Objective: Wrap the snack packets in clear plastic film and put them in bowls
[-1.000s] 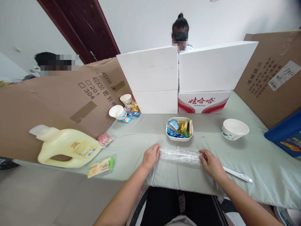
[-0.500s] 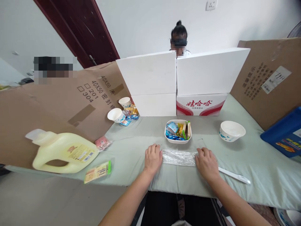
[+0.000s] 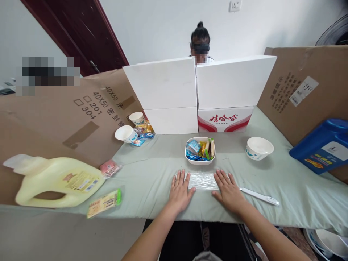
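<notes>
A folded strip of clear plastic wrap (image 3: 203,181) lies flat on the cloth-covered table in front of me. My left hand (image 3: 180,192) rests flat on its left end, fingers spread. On the right end lies my right hand (image 3: 226,189), also flat with fingers apart. Just beyond the wrap stands a white tub (image 3: 200,161) filled with small packaged snacks (image 3: 199,149). A white plastic utensil (image 3: 260,196), long and thin, lies to the right of my right hand.
White boxes (image 3: 170,85) form a wall at the back, a person (image 3: 200,40) behind it. A paper bowl (image 3: 259,148) and blue bottle (image 3: 320,146) stand right. Left are a yellow jug (image 3: 78,174), a flat packet (image 3: 104,203), a pink packet (image 3: 109,168) and paper cups (image 3: 126,134).
My fingers have gone from curled at the wrap's ends to stretched out flat on it. The hands now cover more of its ends. The view has shifted slightly right.
</notes>
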Demonstrator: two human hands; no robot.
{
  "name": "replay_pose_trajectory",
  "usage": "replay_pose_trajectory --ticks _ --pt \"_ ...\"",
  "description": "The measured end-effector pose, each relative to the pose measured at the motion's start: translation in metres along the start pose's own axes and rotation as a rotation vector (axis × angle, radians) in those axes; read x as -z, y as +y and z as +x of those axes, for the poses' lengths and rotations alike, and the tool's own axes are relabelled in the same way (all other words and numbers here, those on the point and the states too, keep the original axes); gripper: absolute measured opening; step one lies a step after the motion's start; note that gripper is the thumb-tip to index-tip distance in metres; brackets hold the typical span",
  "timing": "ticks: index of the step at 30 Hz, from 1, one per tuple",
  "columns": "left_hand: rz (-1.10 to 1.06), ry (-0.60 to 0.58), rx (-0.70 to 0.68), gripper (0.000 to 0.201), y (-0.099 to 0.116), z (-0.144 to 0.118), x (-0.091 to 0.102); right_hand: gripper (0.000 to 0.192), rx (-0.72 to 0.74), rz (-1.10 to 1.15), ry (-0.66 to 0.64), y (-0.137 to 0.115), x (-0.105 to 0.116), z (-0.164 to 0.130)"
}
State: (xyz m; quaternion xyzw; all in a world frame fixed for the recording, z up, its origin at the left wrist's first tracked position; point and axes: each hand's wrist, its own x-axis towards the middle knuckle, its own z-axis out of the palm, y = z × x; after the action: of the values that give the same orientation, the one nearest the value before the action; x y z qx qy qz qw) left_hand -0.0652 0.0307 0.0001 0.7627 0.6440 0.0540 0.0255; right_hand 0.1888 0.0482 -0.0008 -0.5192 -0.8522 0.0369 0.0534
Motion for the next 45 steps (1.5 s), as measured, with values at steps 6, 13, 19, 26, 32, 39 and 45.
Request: replay_pose_trajectory --ticks 6,13,19,26,32,39,45 --pt "0.014 0.031 -0.108 0.054 -0.012 -0.001 0.009 0.083 0.085 -0.105 0.198 -0.003 -0.015 -0.055" --pt "-0.088 0.141 -0.041 0.027 0.031 -0.014 0.029 0.052 0.192 -0.124 0.335 -0.012 -0.009 -0.124" --pt "-0.175 0.173 -0.202 0.039 0.061 -0.024 0.017 0.038 0.252 0.126 0.319 0.0 0.02 -0.121" --pt "-0.25 -0.005 -0.469 0.049 0.055 -0.039 0.019 0.021 0.343 0.547 0.138 -0.014 0.075 -0.092" --pt "-0.353 -0.072 -0.533 0.049 0.05 -0.039 0.024 0.026 -0.17 0.73 -0.025 -0.031 0.052 -0.007" --pt "-0.465 -0.021 -0.488 0.051 0.049 -0.038 0.021 0.023 -0.345 0.491 -0.025 -0.035 0.026 0.05" --pt "-0.531 0.156 -0.482 0.062 0.045 -0.043 0.004 0.02 -0.365 0.414 -0.065 -0.036 0.028 0.052"
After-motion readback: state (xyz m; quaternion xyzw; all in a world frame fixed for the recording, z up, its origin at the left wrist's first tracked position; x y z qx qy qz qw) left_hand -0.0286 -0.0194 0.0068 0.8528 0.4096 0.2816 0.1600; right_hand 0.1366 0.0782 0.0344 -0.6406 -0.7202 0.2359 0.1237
